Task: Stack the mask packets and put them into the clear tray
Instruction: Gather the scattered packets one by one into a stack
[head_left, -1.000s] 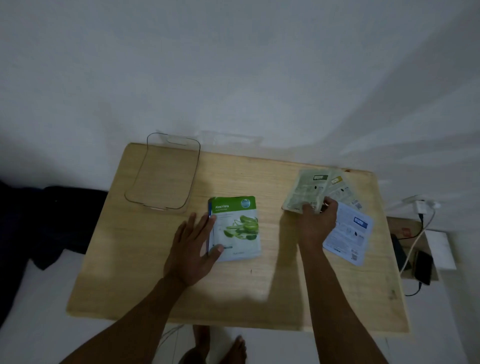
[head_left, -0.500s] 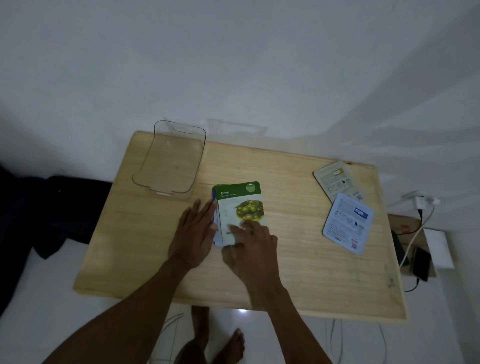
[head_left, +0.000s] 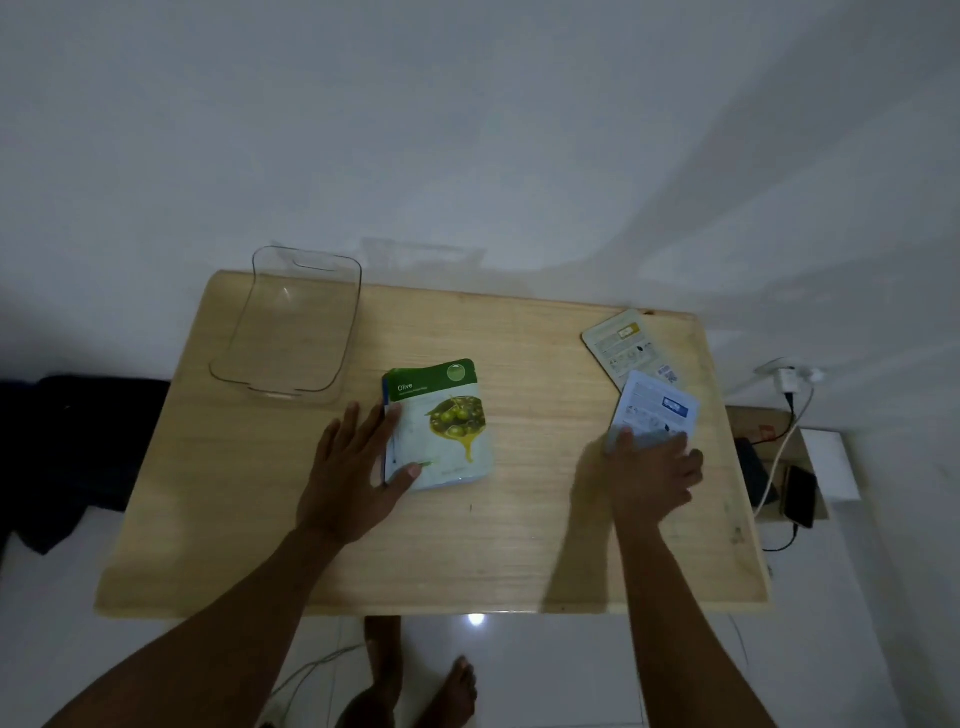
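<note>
Right hand moved onto blue packet, fingers spread; left hand flat; clear tray empty.

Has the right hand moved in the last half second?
Yes. The right hand has left the Olive packet in the middle of the table and gone right, onto the blue-and-white packet near the table's right edge.
</note>
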